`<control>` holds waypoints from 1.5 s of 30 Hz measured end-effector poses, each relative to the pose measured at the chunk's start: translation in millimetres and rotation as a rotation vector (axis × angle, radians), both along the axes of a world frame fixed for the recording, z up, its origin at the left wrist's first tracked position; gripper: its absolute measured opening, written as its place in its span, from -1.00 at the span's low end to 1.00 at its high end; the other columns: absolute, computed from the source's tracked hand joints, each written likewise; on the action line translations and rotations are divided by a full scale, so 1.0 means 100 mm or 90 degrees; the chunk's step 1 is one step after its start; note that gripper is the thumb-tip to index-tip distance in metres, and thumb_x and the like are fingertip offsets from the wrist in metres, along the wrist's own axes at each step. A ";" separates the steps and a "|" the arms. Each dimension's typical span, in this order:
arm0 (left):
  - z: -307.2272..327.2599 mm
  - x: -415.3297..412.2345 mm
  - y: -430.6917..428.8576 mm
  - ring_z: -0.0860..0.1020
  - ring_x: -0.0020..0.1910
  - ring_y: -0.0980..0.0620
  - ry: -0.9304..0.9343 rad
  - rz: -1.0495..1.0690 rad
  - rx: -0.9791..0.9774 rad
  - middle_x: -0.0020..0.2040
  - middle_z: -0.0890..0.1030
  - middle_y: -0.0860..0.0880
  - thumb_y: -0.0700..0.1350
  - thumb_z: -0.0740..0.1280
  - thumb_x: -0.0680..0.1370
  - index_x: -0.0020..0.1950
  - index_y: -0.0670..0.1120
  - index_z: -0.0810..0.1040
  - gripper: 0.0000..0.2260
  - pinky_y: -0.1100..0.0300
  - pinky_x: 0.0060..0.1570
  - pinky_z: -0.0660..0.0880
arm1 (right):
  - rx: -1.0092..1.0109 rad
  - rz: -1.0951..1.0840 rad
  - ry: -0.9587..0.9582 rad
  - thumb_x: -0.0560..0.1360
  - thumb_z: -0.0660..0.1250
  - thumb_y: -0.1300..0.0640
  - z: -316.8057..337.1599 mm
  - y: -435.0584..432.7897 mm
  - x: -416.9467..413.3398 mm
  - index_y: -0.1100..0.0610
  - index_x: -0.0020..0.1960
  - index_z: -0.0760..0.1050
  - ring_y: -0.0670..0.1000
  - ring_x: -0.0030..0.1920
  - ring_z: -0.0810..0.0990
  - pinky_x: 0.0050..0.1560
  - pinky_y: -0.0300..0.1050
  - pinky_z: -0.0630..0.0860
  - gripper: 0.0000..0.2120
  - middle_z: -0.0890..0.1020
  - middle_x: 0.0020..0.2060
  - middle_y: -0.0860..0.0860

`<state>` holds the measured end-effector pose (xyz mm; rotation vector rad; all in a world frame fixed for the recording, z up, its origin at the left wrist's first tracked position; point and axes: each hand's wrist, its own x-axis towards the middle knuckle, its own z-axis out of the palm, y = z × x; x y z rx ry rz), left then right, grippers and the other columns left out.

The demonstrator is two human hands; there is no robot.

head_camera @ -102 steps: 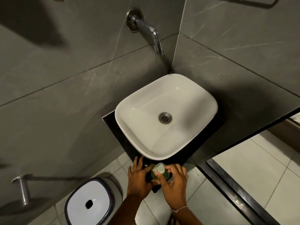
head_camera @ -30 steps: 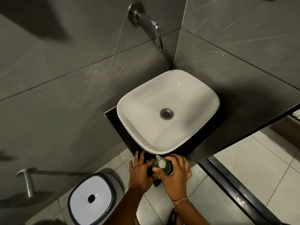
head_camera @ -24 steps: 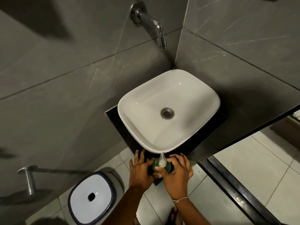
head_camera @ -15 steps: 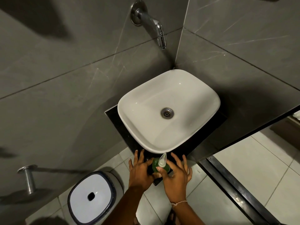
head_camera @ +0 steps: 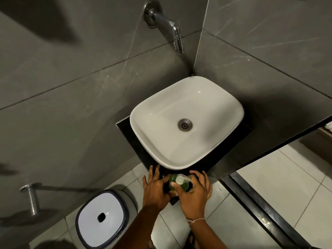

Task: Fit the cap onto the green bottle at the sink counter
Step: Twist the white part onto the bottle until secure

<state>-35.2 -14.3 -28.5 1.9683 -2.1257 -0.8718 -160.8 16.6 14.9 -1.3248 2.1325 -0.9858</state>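
Observation:
The green bottle (head_camera: 185, 186) stands upright on the black sink counter (head_camera: 125, 130), at its front corner just below the basin. A whitish pump cap (head_camera: 180, 179) sits on its top, nozzle pointing right. My left hand (head_camera: 156, 189) wraps the bottle's left side, thumb against it. My right hand (head_camera: 195, 192) is at the right side: its thumb tip touches the cap's collar, while the other fingers are spread and lifted around the bottle.
The white basin (head_camera: 143, 119) fills most of the counter, with a wall tap (head_camera: 170, 27) above it. A white-lidded bin (head_camera: 102, 217) stands on the floor at the left, a metal wall peg (head_camera: 32, 196) beyond it. A black floor threshold (head_camera: 260, 211) runs at the right.
The pump cap has turned: its nozzle went from pointing up toward the basin to pointing right. My right hand's fingers have opened and spread off the cap. The left hand kept its hold.

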 end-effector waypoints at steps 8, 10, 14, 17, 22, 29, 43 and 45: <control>-0.01 0.00 0.00 -0.20 0.57 -0.11 0.006 0.001 -0.001 0.60 0.00 0.00 0.17 0.41 0.39 0.31 0.25 0.42 -0.50 -0.26 0.51 -0.14 | -0.051 0.004 -0.054 0.20 0.44 -0.22 0.00 0.04 0.00 -0.22 -0.02 0.57 0.08 0.31 0.39 0.36 0.29 0.23 -0.64 0.53 0.09 -0.19; -0.02 -0.01 0.00 -0.20 0.57 -0.10 0.007 0.005 -0.001 0.60 0.00 0.00 0.21 0.41 0.38 0.32 0.24 0.42 -0.48 -0.24 0.50 -0.16 | -0.035 -0.003 -0.036 0.18 0.50 -0.15 -0.01 0.01 -0.01 -0.11 -0.10 0.61 0.11 0.29 0.41 0.31 0.31 0.27 -0.69 0.56 0.05 -0.14; -0.01 -0.01 -0.01 -0.20 0.56 -0.10 0.004 0.002 0.002 0.60 -0.01 -0.01 0.12 0.40 0.39 0.35 0.23 0.40 -0.47 -0.28 0.50 -0.12 | 0.024 -0.005 -0.032 0.19 0.59 -0.10 0.04 -0.02 0.04 0.01 -0.13 0.57 0.14 0.23 0.44 0.24 0.29 0.32 -0.65 0.57 0.04 -0.01; 0.00 0.00 -0.01 -0.20 0.56 -0.10 -0.001 0.000 0.004 0.60 0.00 -0.01 0.20 0.41 0.38 0.35 0.24 0.40 -0.45 -0.27 0.51 -0.14 | 0.038 0.061 -0.001 0.24 0.58 -0.09 0.12 0.04 -0.09 -0.08 0.02 0.58 0.09 0.29 0.37 0.32 0.28 0.24 -0.62 0.52 0.13 -0.06; 0.01 -0.01 -0.02 -0.19 0.57 -0.10 -0.011 0.002 0.018 0.60 -0.01 -0.03 0.27 0.45 0.32 0.38 0.26 0.36 -0.35 -0.26 0.50 -0.14 | -0.080 0.167 -0.056 0.51 0.33 0.05 0.41 0.07 -0.46 -0.21 0.14 0.57 -0.04 0.25 0.37 0.27 0.13 0.36 -0.75 0.49 0.12 -0.16; 0.00 -0.01 -0.01 -0.17 0.57 -0.11 -0.008 0.002 0.005 0.60 0.02 -0.01 0.27 0.45 0.32 0.38 0.28 0.34 -0.35 -0.28 0.49 -0.12 | -0.050 0.320 0.006 0.50 0.34 -0.01 0.50 -0.15 -0.43 -0.22 0.10 0.62 -0.08 0.33 0.30 0.35 -0.20 0.16 -0.78 0.48 0.20 -0.18; -0.03 -0.02 0.00 -0.18 0.57 -0.10 -0.017 0.007 -0.004 0.60 0.01 -0.01 0.26 0.46 0.33 0.37 0.28 0.34 -0.36 -0.26 0.48 -0.16 | -0.073 0.176 -0.029 0.41 0.40 -0.15 0.33 -0.02 -0.30 -0.34 0.01 0.58 -0.17 0.28 0.30 0.28 -0.03 0.23 -0.82 0.48 0.13 -0.30; -0.04 -0.02 0.00 -0.19 0.57 -0.10 -0.011 0.008 -0.003 0.60 0.00 -0.02 0.26 0.46 0.33 0.37 0.29 0.34 -0.36 -0.25 0.48 -0.17 | -0.078 0.161 -0.037 0.40 0.39 -0.17 0.32 0.00 -0.27 -0.30 0.01 0.59 -0.19 0.28 0.30 0.27 -0.02 0.24 -0.82 0.48 0.12 -0.31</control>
